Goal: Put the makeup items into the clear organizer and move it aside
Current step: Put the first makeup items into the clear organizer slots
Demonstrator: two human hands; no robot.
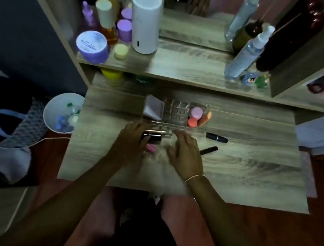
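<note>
The clear organizer (175,112) stands in the middle of the wooden table (242,173). A pale compact (153,110) leans in its left section; pink and orange sponges (195,115) and an orange tube fill its right section. My left hand (132,142) rests at the organizer's near edge with its fingers closed on a black tube (153,136); a pink item (151,148) lies by my thumb. My right hand (186,152) hovers beside it, blurred, fingers spread, holding nothing that I can see. A black lipstick (216,137) and a black pencil (208,150) lie to the right.
A raised shelf (184,68) behind holds a white cylinder (146,21), a purple jar (92,45), several bottles and a mirror. A white bin (62,111) stands on the floor left of the table, beside a bag. My knees are under the near edge.
</note>
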